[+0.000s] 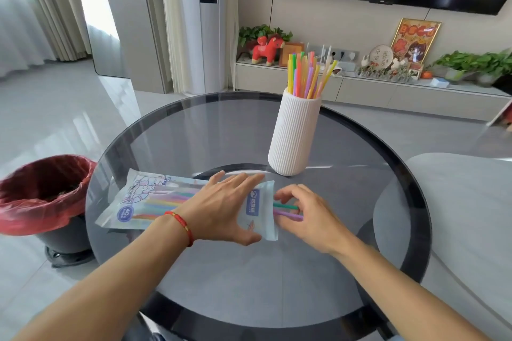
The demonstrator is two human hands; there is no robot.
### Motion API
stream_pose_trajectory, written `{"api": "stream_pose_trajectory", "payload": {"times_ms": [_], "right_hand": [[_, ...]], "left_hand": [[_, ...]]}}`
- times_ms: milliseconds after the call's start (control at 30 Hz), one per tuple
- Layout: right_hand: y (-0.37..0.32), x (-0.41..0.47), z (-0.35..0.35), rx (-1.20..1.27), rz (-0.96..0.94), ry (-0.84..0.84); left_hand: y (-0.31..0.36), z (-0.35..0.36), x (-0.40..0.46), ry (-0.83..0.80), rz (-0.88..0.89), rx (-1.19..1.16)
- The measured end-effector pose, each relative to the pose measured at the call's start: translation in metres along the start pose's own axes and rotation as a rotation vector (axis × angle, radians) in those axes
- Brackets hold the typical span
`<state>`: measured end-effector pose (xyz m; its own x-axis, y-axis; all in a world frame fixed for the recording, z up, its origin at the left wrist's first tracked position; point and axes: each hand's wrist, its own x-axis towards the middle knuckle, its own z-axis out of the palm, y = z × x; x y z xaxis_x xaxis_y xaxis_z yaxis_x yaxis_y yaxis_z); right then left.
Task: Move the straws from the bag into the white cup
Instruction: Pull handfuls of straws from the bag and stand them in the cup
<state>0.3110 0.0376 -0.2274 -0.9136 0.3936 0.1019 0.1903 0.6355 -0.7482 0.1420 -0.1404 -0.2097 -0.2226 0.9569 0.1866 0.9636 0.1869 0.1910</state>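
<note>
Left hand: spread flat on bag, pinning it against the pull.
Right hand: fingertips pinching straws at bag mouth.
Cup: beyond right hand, part-filled.

not much readable text here tbh. the plastic straw bag lying on the glass table has a round blue badge at its 8 o'clock corner that reads "40", with tiny print under it too small to make out. nearer its open end there's a blue label with a white logo and some characters, too blurry to read. way back on the tv shelf, around 1 o'clock from the white cup, a round plaque has handwritten chinese characters, looks like "平安喜乐". the framed red and gold picture beside it has big characters up top, can't read them.
</note>
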Motion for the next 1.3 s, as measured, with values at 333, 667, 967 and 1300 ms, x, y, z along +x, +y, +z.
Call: {"api": "stream_pose_trajectory", "payload": {"times_ms": [333,667,967,1300], "right_hand": [[-0.003,0.012,0.018,0.092,-0.051,-0.029],[0.002,0.013,0.002,0.054,-0.058,-0.06],[0.002,0.017,-0.002,0.095,-0.076,-0.072],[0.011,0.004,-0.022,0.072,0.056,-0.014]], "left_hand": [[0.006,0.004,0.002,0.047,0.038,0.097],[0.003,0.008,0.002,0.111,0.041,0.074],[0.003,0.007,0.0,0.099,0.036,0.068],[0.002,0.006,0.0,0.102,0.026,0.063]]}}
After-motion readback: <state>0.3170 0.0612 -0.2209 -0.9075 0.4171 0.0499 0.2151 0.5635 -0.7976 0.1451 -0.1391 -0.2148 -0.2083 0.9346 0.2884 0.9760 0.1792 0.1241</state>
